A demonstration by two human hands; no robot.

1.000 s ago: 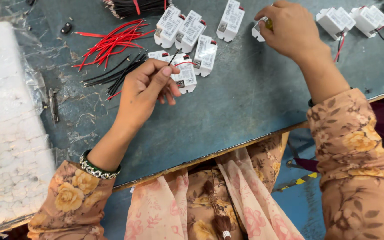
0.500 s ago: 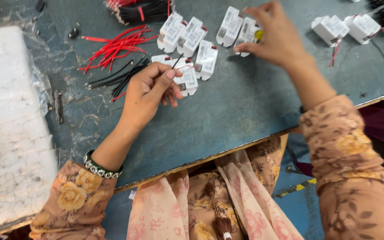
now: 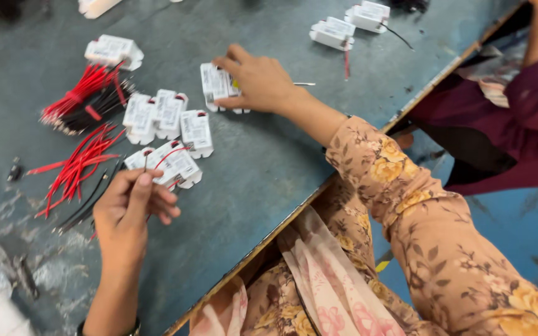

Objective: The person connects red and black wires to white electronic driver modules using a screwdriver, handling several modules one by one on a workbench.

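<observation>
My left hand pinches a thin wire between thumb and fingers, just in front of a white plastic module that has a red lead curling from it. My right hand lies over a pair of white modules on the grey table, fingers curled on the nearer one. Between the hands sits a cluster of several more white modules.
A tied red wire bundle, loose red wires and black wires lie at the left. More white modules rest at the far side. The table edge runs diagonally. Another person in maroon clothing sits at the right.
My right hand has come down from the far side and set its white module on the table beside another. My left hand keeps its pinch on the wire. The view has tilted.
</observation>
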